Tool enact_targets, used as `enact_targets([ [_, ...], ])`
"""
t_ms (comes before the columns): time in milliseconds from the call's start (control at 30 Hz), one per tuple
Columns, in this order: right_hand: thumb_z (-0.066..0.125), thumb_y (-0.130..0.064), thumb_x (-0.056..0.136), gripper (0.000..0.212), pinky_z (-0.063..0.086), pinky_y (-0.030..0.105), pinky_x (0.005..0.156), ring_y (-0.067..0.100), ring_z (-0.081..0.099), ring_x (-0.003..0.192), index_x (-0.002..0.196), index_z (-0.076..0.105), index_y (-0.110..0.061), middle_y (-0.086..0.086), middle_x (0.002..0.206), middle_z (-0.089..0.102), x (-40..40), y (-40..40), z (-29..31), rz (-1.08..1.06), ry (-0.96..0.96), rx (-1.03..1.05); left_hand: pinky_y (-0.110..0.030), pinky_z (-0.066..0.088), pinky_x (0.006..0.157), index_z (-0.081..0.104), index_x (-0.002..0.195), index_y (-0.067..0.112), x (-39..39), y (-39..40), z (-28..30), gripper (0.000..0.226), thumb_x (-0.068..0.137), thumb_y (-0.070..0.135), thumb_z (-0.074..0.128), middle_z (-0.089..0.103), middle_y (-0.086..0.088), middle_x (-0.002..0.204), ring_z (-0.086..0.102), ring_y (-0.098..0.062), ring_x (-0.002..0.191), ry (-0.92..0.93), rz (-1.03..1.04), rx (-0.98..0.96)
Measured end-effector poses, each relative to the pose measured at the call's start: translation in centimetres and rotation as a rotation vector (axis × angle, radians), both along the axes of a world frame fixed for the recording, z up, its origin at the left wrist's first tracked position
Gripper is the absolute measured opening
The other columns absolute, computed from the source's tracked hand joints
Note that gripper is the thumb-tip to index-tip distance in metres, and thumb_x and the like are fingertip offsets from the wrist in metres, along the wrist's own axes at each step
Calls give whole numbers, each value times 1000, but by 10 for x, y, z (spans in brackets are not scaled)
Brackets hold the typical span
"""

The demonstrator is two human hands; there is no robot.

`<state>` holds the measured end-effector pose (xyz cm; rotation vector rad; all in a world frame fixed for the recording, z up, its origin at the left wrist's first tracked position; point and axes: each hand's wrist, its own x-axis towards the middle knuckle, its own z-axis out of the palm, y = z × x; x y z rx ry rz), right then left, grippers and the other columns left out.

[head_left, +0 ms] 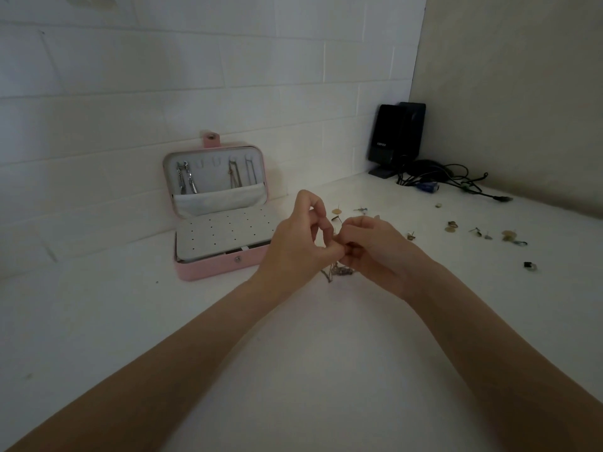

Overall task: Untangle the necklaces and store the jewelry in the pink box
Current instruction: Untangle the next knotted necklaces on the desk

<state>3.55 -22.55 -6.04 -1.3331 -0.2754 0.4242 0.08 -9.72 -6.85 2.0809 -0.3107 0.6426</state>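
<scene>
Tangled chain (337, 273) dangling just below two meeting fists, pinched between curled fingers of left hand (301, 238) and right hand (370, 246), above white table (293, 353). Farther right, scattered earrings (483, 234). Far left, open pink box (217, 210) against wall, chains hung in lid. Far right corner, black speakers (396, 137), cables (456, 182).

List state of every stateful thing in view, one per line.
pink box: open, lid upright against the wall.
Lid hooks: three hold chains, two in the middle bare.
Perforated panel: no earrings in it.
Tangled necklaces: pinched between both hands, dangling.
Left hand: pinching the chain.
Right hand: pinching the chain.
Loose earrings: scattered on the table, unstored.
</scene>
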Motion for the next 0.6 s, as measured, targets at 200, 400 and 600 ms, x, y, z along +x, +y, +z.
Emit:
enact_targets([
  [200, 47, 9, 76, 14, 44, 18, 49, 11, 36, 54, 75, 50, -4, 6, 62, 35, -3, 4, -1, 7, 5, 18, -13, 33, 53, 30, 90, 28, -1, -1, -5, 42, 66, 8, 59, 50, 10, 71, 43, 0, 62, -160, 88, 204],
  [400, 47, 6, 78, 15, 45, 18, 48, 10, 44, 54, 87, 50, -5, 7, 65, 41, -4, 8, -1, 19, 141, 127, -15, 35, 54, 26, 83, 37, -1, -3, -5, 44, 66, 11, 57, 47, 11, 68, 42, -5, 60, -217, 98, 165],
  [600, 46, 4, 82, 14, 48, 19, 61, 9, 51, 60, 86, 52, -8, 6, 71, 47, -2, 7, 2, 65, 217, 220, -18, 35, 49, 29, 85, 32, -2, -7, 0, 45, 64, 4, 59, 50, 2, 67, 42, -14, 55, -220, 56, 43],
])
